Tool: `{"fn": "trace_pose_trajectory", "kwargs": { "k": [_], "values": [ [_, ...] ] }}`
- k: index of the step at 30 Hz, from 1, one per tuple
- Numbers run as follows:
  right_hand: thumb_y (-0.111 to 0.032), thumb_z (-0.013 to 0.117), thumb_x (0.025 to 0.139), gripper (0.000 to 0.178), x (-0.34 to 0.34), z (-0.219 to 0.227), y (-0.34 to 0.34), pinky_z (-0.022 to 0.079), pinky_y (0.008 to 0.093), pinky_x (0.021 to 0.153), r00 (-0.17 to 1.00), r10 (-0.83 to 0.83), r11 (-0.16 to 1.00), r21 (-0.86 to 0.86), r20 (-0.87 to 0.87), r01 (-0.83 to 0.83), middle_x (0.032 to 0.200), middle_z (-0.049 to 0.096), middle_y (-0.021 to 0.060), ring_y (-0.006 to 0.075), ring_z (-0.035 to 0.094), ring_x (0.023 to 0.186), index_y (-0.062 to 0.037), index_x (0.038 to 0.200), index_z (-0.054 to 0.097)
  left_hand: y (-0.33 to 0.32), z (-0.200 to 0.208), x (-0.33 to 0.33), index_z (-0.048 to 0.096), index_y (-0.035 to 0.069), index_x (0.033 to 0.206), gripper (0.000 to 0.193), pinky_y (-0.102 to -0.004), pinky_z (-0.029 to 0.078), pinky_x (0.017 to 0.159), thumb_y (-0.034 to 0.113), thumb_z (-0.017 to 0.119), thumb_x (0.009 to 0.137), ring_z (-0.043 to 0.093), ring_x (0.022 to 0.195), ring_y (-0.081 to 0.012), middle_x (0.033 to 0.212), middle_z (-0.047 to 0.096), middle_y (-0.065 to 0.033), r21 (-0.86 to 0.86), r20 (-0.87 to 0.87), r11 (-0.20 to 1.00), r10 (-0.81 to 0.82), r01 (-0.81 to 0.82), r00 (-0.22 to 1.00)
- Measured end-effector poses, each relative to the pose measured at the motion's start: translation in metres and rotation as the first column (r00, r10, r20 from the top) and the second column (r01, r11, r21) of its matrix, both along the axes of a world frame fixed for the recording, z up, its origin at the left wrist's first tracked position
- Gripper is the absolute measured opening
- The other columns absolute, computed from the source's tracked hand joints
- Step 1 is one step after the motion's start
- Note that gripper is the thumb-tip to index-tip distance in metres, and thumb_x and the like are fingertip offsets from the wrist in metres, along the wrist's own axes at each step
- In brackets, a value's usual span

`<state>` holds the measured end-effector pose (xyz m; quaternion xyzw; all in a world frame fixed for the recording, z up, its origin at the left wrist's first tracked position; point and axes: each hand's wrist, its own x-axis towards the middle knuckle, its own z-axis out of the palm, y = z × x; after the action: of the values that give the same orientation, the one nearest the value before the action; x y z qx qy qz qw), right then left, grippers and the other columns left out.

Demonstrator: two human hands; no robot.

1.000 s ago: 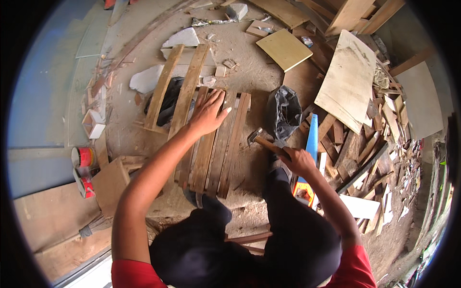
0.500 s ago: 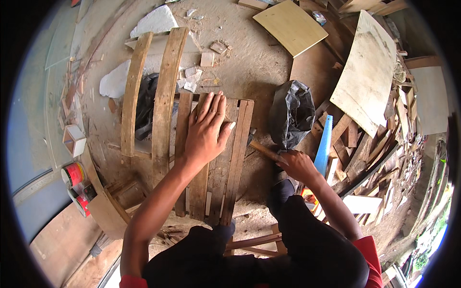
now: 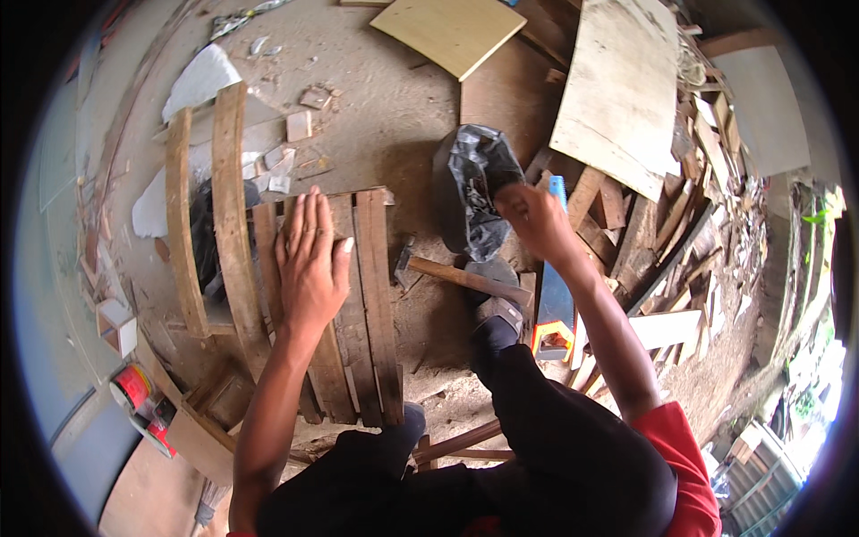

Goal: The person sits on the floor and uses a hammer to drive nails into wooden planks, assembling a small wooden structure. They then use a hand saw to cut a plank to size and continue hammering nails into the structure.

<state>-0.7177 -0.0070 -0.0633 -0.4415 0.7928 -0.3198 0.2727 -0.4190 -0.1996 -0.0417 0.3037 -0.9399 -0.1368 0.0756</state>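
Observation:
My left hand lies flat, fingers stretched out, on a panel of several narrow wooden slats. My right hand hangs at the mouth of a black plastic bag. Its fingers look curled, but blur hides whether anything is in them. Below the bag lies a hammer, its head towards the slats and its wooden handle across my shoe. A handsaw with a blue blade and an orange-and-black handle is just under my right forearm.
To the left stands a frame with two wooden rails. Red cans sit at the lower left. Offcuts pile up at the right, beside a pale board. A square plywood sheet lies at the far side.
My right hand has let go of the hammer handle and moved up to the bag. The hammer now rests across my shoe. My left hand stays flat on the slats; the view has shifted.

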Motion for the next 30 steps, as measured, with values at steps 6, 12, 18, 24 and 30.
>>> {"fn": "trace_pose_trajectory", "kwargs": {
  "k": [6, 12, 18, 24, 30],
  "values": [
    [0.000, 0.061, 0.087, 0.023, -0.016, -0.087, -0.005, 0.056, 0.0428, 0.079, 0.968, -0.007, 0.999, 0.041, -0.252, 0.018, 0.095, 0.071, 0.0200, 0.0367, 0.070, 0.088, 0.0000, 0.108, 0.069, -0.001, -0.004, -0.008, 0.030, 0.003, 0.156, 0.060, -0.0491, 0.024, 0.118, 0.036, 0.036, 0.106, 0.030, 0.149, -0.0318, 0.160, 0.033, -0.0135, 0.001, -0.030, 0.999, -0.037, 0.037, 0.999],
    [0.006, 0.058, 0.078, 0.047, 0.037, -0.075, 0.007, 0.052, 0.0451, 0.088, 0.926, 0.081, 0.997, 0.044, -0.368, -0.069, 0.111, 0.059, 0.0189, 0.0403, 0.063, 0.100, -0.0081, 0.121, 0.067, 0.000, 0.002, -0.004, 0.032, 0.002, 0.155, 0.058, -0.0473, 0.027, 0.117, 0.034, 0.039, 0.106, 0.033, 0.147, -0.0331, 0.158, 0.037, -0.0148, -0.029, -0.036, 0.999, -0.029, 0.028, 0.999],
    [-0.001, 0.060, 0.088, 0.024, 0.011, -0.077, 0.000, 0.055, 0.0452, 0.082, 0.969, -0.050, 0.995, -0.096, -0.243, 0.028, 0.102, 0.065, 0.0222, 0.0419, 0.065, 0.093, -0.0024, 0.110, 0.068, 0.000, 0.003, -0.004, 0.031, 0.001, 0.155, 0.058, -0.0460, 0.026, 0.117, 0.029, 0.041, 0.106, 0.031, 0.148, -0.0329, 0.160, 0.034, -0.0151, -0.040, -0.036, 0.998, -0.040, 0.039, 0.999],
    [-0.016, 0.064, 0.089, 0.019, -0.009, -0.092, -0.022, 0.055, 0.0473, 0.077, 0.959, 0.089, 0.991, 0.121, -0.269, -0.058, 0.093, 0.069, 0.0194, 0.0404, 0.067, 0.088, -0.0074, 0.105, 0.069, 0.001, 0.004, -0.008, 0.031, 0.001, 0.155, 0.058, -0.0453, 0.026, 0.118, 0.029, 0.042, 0.105, 0.030, 0.149, -0.0324, 0.160, 0.034, -0.0149, -0.026, -0.040, 0.999, -0.042, 0.041, 0.998],
    [-0.024, 0.066, 0.090, 0.018, 0.007, -0.085, -0.027, 0.055, 0.0488, 0.074, 0.963, 0.040, 0.984, 0.176, -0.265, 0.007, 0.090, 0.070, 0.0200, 0.0408, 0.068, 0.086, -0.0073, 0.098, 0.068, 0.000, 0.002, -0.003, 0.032, 0.001, 0.154, 0.058, -0.0456, 0.026, 0.118, 0.030, 0.042, 0.105, 0.030, 0.148, -0.0336, 0.159, 0.035, -0.0155, -0.011, -0.057, 0.999, -0.044, 0.044, 0.997]
  ]
}}
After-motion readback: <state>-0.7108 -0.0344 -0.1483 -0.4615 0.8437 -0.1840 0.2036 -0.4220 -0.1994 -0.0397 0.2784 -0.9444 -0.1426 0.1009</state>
